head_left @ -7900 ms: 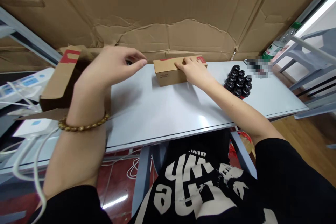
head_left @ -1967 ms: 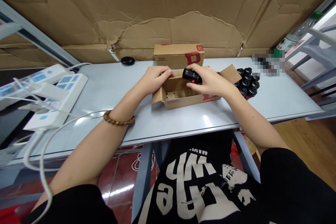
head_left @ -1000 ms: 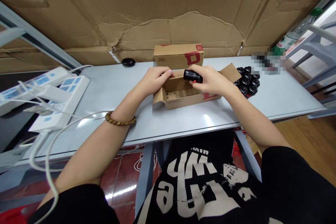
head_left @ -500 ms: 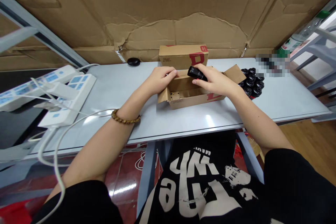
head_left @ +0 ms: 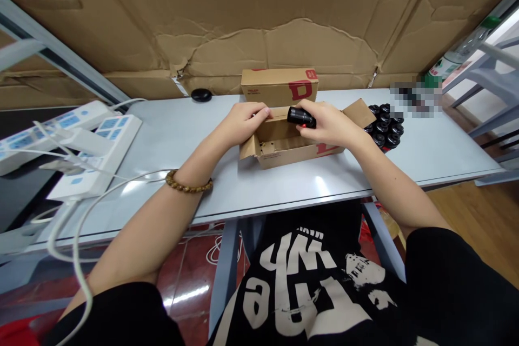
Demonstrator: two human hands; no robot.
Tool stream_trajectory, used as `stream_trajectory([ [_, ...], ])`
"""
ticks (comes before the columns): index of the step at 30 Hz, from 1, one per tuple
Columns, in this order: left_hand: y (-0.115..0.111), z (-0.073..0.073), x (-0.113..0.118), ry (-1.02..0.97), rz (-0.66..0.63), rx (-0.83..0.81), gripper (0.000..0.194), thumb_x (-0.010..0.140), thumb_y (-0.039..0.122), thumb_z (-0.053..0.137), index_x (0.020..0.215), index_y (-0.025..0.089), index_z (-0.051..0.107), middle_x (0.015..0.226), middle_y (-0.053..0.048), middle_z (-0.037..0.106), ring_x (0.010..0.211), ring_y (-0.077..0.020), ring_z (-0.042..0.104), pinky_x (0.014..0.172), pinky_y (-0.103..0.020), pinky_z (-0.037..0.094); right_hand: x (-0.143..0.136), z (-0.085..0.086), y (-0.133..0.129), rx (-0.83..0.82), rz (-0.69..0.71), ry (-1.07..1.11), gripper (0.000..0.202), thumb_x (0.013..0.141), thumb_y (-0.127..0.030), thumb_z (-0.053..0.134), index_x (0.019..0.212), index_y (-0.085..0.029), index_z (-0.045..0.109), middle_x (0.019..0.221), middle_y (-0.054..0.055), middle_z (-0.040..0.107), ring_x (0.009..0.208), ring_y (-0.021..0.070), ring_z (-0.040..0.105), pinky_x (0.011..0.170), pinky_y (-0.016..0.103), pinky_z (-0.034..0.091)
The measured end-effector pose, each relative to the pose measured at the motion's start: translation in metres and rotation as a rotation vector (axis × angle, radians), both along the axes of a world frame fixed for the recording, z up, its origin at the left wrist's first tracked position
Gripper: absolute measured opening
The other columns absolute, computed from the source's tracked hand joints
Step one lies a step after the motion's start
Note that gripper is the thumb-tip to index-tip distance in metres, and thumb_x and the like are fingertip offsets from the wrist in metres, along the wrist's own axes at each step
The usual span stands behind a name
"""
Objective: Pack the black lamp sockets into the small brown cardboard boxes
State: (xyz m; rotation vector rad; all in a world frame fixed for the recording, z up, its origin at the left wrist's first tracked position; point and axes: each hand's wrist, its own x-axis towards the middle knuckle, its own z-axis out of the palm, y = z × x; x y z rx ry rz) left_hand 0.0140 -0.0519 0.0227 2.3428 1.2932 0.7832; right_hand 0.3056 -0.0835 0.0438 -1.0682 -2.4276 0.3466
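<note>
Fingers of the right hand (head_left: pixel 330 124) hold a shiny black tube (head_left: pixel 299 116) over a brown cardboard box (head_left: pixel 298 155); the left hand (head_left: pixel 242 122) grips its edge.

We see a brown cardboard carton (head_left: pixel 284 157) on the table (head_left: pixel 243 189), its top open, its left flap sloping outward, its right flap jutting up and out, red print on its front wall. Over the opening we find a glossy black cylinder (head_left: pixel 298 115), held nearly level, a red spot low on its side; it may be a flashlight, though its right end is hidden from us.
</note>
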Motion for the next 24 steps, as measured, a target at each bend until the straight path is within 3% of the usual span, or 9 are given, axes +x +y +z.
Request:
stream_trajectory([
  [3, 0.0002, 0.0001, 0.0004, 0.004, -0.006, 0.004, 0.049, 0.109, 0.051, 0.047, 0.100, 0.020, 0.083, 0.104, -0.009, 0.087, 0.100, -0.0293, 0.075, 0.100, -0.040, 0.056, 0.0009, -0.0005, 0.0010, 0.021, 0.001, -0.027, 0.027, 0.095, -0.031, 0.065, 0.120, -0.023, 0.065, 0.106, 0.010, 0.079, 0.087, 0.0276, 0.063, 0.083, 0.040, 0.044],
  [8, 0.0009, -0.0004, -0.0002, -0.001, -0.023, 0.022, 0.049, 0.109, 0.052, 0.046, 0.098, 0.019, 0.082, 0.101, -0.010, 0.086, 0.098, -0.0286, 0.075, 0.097, -0.041, 0.055, 0.0006, -0.0014, 0.0008, -0.010, -0.004, 0.007, 0.035, 0.104, -0.048, 0.069, 0.128, -0.023, 0.064, 0.111, 0.012, 0.081, 0.093, 0.0310, 0.067, 0.090, 0.045, 0.049],
  [12, 0.0008, 0.0004, -0.0009, -0.005, -0.032, 0.028, 0.048, 0.109, 0.052, 0.046, 0.099, 0.020, 0.082, 0.099, -0.009, 0.085, 0.097, -0.0281, 0.074, 0.095, -0.041, 0.053, 0.0003, -0.0002, 0.0002, -0.025, 0.014, 0.007, 0.039, 0.105, -0.047, 0.066, 0.134, -0.022, 0.064, 0.111, 0.012, 0.081, 0.094, 0.0318, 0.068, 0.092, 0.047, 0.051],
  [17, 0.0000, 0.0018, 0.0000, 0.000, -0.033, 0.016, 0.048, 0.109, 0.052, 0.046, 0.098, 0.020, 0.081, 0.099, -0.009, 0.085, 0.097, -0.0283, 0.074, 0.096, -0.041, 0.053, 0.0009, 0.0006, 0.0015, -0.111, 0.003, 0.033, 0.037, 0.107, -0.055, 0.062, 0.125, -0.023, 0.065, 0.117, 0.013, 0.082, 0.100, 0.0338, 0.069, 0.090, 0.047, 0.051],
  [24, -0.0025, 0.0043, -0.0002, 0.012, -0.024, 0.010, 0.046, 0.110, 0.049, 0.048, 0.100, 0.020, 0.082, 0.102, -0.009, 0.086, 0.099, -0.0285, 0.074, 0.098, -0.040, 0.054, 0.0013, -0.0033, 0.0021, -0.037, 0.035, 0.043, 0.039, 0.099, -0.052, 0.070, 0.125, -0.023, 0.067, 0.113, 0.012, 0.082, 0.096, 0.0318, 0.069, 0.088, 0.045, 0.050],
])
